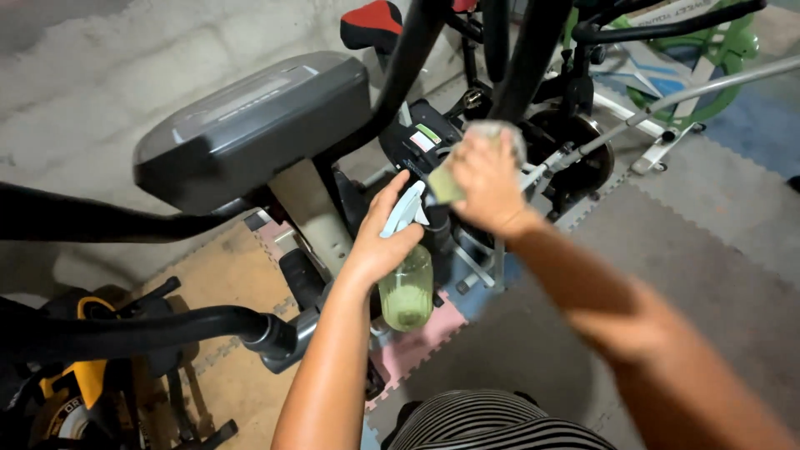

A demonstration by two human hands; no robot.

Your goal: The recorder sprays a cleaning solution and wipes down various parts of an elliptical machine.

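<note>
1. Left hand (385,237) has its fingers wrapped round the neck of a spray bottle (406,279), right under the pale trigger head. The bottle is clear plastic with a greenish liquid in it, and it hangs upright in the air in front of the exercise bike, just below the other hand.
2. Right hand (487,185) is bunched up on a cloth (457,171), fingers closed over it. The cloth looks pale greenish-grey, and it's pressed up against the dark bike frame (433,142) near a small coloured sticker. Can't tell exactly how much of the cloth touches the frame, the hand covers most of it.
3. The two hands are close together, the bottle's nozzle sitting just beside the cloth.
4. Up and to the left is the bike's grey console (250,125), tilted, on a beige post. Black handlebars (158,329) stick out on the left, low down.
5. Behind the hands there's a dark flywheel (579,154), and further back a red and black saddle (371,23).
6. Top right there's another machine with a green frame (721,62) and white legs.
7. The floor is foam puzzle mats (717,250), mostly grey, with a pink one and a tan one near the bike.
8. Bottom left corner has a yellow and black tool (71,392), partly hidden.
9. A striped bit of clothing (483,425) shows at the bottom edge.
</note>
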